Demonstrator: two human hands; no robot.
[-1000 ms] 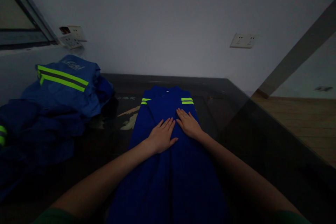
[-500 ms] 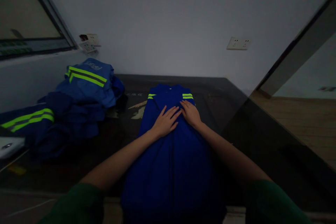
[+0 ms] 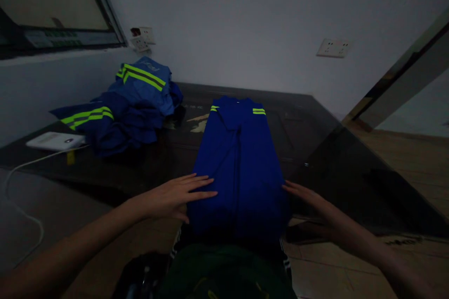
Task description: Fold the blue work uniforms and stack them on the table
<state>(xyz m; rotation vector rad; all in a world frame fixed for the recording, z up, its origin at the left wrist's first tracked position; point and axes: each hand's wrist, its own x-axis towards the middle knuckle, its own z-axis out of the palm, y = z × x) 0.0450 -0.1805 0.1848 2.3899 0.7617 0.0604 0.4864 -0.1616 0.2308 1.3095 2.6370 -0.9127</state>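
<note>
A blue work jacket (image 3: 257, 159) with yellow-green reflective stripes lies folded lengthwise on the dark table, its collar towards the wall and its lower end at the near edge by my body. My left hand (image 3: 177, 195) rests on its left edge, fingers spread over the cloth and thumb at the side. On the opposite edge, my right hand (image 3: 304, 195) touches the jacket with stretched fingertips; its thumb is hidden. Neither hand grips the cloth visibly.
A crumpled pile of blue clothes (image 3: 136, 98) with similar stripes sits at the table's left. Beside it lie a white device (image 3: 52, 141) with a cable and a small yellow object (image 3: 70, 157). A wall with a socket (image 3: 333, 48) stands behind the dark table (image 3: 322, 149).
Both hands have moved from the upper chest of the jacket down towards me and apart, to its two side edges. The view has tilted down, showing my lap.
</note>
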